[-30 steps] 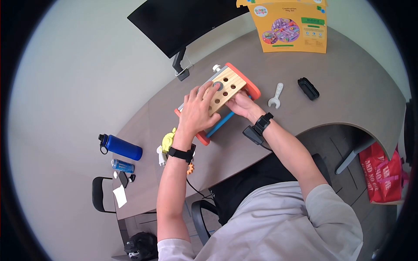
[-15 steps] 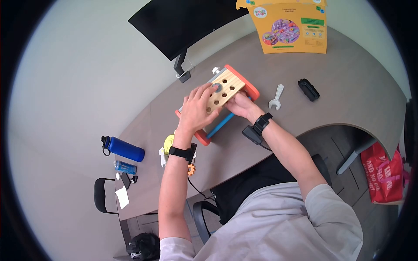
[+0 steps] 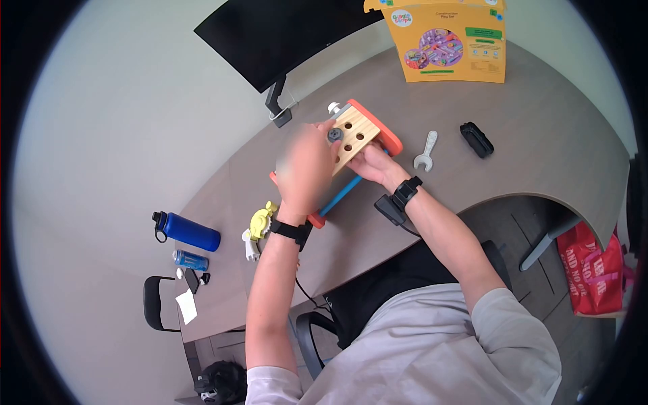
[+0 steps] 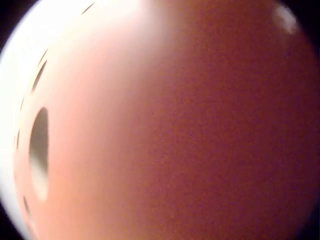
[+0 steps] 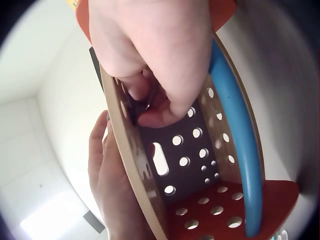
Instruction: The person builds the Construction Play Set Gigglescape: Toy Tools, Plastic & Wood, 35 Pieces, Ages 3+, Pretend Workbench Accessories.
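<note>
A toy workbench with a pale wooden top panel (image 3: 366, 124), orange-red ends and a blue bar (image 3: 345, 195) stands tilted between both hands. In one of the panel's round holes sits a grey toy screw (image 3: 335, 135). My left hand (image 3: 305, 169), blurred in the head view, has its thumb and a finger on either side of the screw head. From beneath, my right hand (image 5: 150, 55) reaches under the panel, its thumb and fingers curled on a small dark piece, mostly hidden by them. A blurred reddish surface fills most of the left wrist view.
Right of the workbench lie a white toy wrench (image 3: 430, 146) and a black case (image 3: 476, 140). Yellow (image 3: 261, 222) and white toy pieces (image 3: 250, 246) lie near the left forearm. Further left are a blue bottle (image 3: 192, 231) and a can (image 3: 191, 260). A yellow box (image 3: 455, 71) stands behind.
My left hand has turned and risen off its flat rest on the panel, baring the screw head between finger and thumb. The right hand stays under the panel.
</note>
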The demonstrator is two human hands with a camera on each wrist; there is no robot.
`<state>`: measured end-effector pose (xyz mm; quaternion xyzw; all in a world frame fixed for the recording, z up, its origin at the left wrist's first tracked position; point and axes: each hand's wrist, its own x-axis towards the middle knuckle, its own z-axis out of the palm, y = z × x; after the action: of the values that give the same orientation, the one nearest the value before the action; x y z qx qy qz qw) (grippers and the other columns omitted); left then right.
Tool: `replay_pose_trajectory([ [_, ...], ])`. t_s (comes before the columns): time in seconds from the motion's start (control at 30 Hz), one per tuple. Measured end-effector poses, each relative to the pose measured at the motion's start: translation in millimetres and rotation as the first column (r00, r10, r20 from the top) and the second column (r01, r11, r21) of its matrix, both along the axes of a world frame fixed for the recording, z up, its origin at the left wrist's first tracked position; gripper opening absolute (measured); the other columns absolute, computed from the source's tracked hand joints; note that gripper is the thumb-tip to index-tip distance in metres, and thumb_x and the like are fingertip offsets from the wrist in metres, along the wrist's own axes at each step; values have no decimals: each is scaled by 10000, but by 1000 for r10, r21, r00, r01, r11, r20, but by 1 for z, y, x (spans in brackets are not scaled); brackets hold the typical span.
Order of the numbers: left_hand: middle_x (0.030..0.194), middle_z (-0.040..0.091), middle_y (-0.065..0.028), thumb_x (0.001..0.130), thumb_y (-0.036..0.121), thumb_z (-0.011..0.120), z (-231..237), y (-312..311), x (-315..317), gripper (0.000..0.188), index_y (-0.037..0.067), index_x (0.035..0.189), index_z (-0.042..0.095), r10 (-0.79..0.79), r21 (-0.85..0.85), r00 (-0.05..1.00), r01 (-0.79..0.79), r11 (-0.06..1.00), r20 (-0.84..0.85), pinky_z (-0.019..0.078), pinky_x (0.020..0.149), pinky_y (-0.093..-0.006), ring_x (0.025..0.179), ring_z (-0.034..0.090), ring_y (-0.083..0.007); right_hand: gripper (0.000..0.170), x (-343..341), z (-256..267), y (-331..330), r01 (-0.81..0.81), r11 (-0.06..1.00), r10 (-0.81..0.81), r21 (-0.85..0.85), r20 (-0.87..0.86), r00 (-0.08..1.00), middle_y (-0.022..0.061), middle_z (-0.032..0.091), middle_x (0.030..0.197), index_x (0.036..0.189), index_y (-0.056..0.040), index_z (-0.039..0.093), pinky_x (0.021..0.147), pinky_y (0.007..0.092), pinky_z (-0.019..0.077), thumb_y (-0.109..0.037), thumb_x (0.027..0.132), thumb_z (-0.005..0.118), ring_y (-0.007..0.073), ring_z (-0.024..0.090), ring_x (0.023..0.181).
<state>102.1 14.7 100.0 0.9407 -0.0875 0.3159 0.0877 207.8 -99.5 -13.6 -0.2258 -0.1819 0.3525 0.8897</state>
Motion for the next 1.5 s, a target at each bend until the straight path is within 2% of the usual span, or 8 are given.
replay_pose_trajectory([
  [0.1, 1224, 706, -107, 969, 190, 753, 0, 1, 1, 308, 99, 1252, 674, -31, 30, 999, 30, 999, 40, 559, 899, -462, 1041, 711, -364, 355, 5, -4, 2, -16, 1000, 16, 17, 0, 1000, 66, 542, 1533, 1506, -106, 482, 1204, 424, 461, -172, 1160, 437, 201, 555, 1383],
  [0.4, 1214, 708, -85, 958, 236, 786, 1, -3, 0, 254, 112, 1171, 725, 46, -81, 999, -46, 996, 4, 567, 896, -448, 1049, 712, -353, 346, 4, -4, 0, -36, 999, 37, 17, -72, 997, 70, 582, 1498, 1488, -102, 509, 1205, 420, 457, -217, 1167, 452, 201, 576, 1362],
  [0.57, 1225, 728, -63, 937, 209, 793, 4, -7, -3, 252, 138, 1178, 784, 61, -240, 994, -83, 967, -96, 534, 961, -450, 1120, 685, -323, 345, 8, -5, -1, -47, 999, 46, -12, -58, 997, 66, 592, 1490, 1483, -107, 521, 1191, 426, 470, -239, 1172, 449, 198, 580, 1359],
  [0.77, 1258, 720, -89, 971, 172, 751, -2, 3, 1, 257, 128, 1223, 775, 10, -73, 1000, -11, 997, -10, 562, 940, -453, 1095, 703, -343, 344, 14, -13, 4, -64, 998, 65, 23, -32, 997, 59, 598, 1484, 1484, -124, 525, 1179, 429, 480, -252, 1174, 445, 197, 587, 1350],
  [1.0, 1234, 723, -101, 964, 173, 757, 1, -2, -2, 248, 107, 1203, 768, 17, -71, 1000, -16, 997, 13, 562, 933, -457, 1088, 702, -357, 337, 12, -11, 6, -12, 1000, 13, 21, -34, 999, 63, 586, 1483, 1483, -110, 519, 1180, 417, 486, -173, 1153, 483, 203, 588, 1350],
  [1.3, 1184, 723, -108, 969, 169, 766, 6, -7, -4, 238, 99, 1197, 770, 69, -196, 995, -81, 977, -71, 562, 890, -435, 1051, 710, -345, 377, 12, -17, 2, -13, 998, 10, 56, 50, 999, 85, 572, 1497, 1493, -102, 504, 1184, 415, 481, -106, 1117, 544, 216, 568, 1374],
  [1.4, 1198, 715, -110, 989, 152, 736, 2, -3, -3, 201, 95, 1178, 778, 33, -159, 998, -42, 986, -58, 563, 882, -434, 1063, 704, -338, 355, 12, -14, 4, -35, 999, 34, 39, 19, 999, 82, 571, 1505, 1488, -102, 506, 1183, 416, 479, -139, 1135, 512, 209, 563, 1378],
  [1.5, 1215, 705, -115, 1015, 137, 694, -2, 1, 0, 243, 113, 1251, 748, -14, -19, 1000, 14, 1000, 0, 552, 909, -446, 1100, 694, -343, 334, 11, -16, 5, -33, 999, 32, 30, 22, 999, 73, 574, 1507, 1477, -108, 514, 1183, 417, 478, -184, 1153, 480, 198, 568, 1371],
])
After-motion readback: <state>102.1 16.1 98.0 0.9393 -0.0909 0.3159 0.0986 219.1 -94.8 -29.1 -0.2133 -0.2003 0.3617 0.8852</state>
